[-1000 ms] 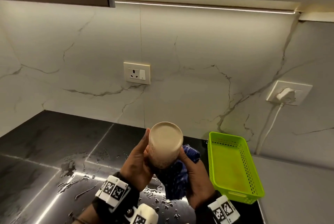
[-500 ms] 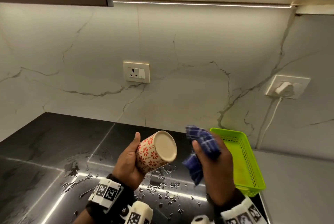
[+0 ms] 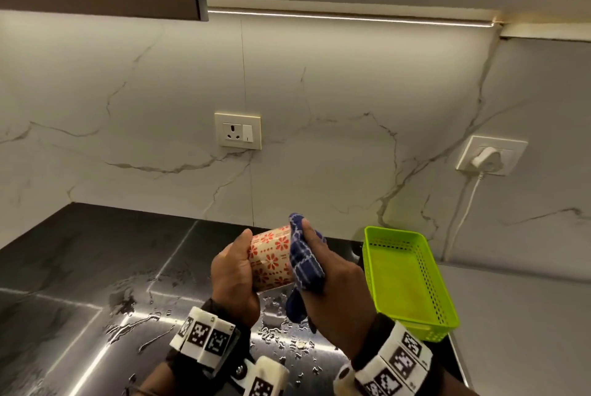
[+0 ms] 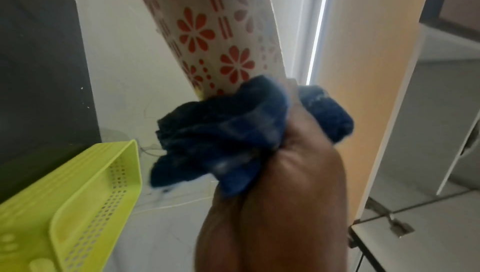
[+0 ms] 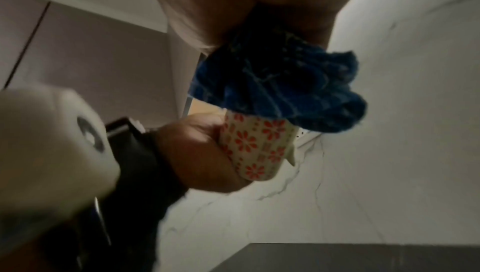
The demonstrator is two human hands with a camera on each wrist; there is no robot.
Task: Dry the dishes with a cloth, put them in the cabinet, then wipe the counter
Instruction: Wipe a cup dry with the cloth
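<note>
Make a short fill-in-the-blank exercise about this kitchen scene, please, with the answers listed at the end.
1. The left hand grips a cup decorated with red ____.
2. The right hand presses a blue checked ____ against the cup's end.
3. The basket on the counter is bright ____.
4. Drops of ____ lie on the counter below the hands.

Answers: flowers; cloth; green; water

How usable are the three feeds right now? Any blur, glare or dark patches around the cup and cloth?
Head view: sharp; the light strip throws glare streaks on the wet counter. Left wrist view: cup crisp, cloth and right hand smeared. Right wrist view: dim and soft, blurred white housing filling the lower left.
</note>
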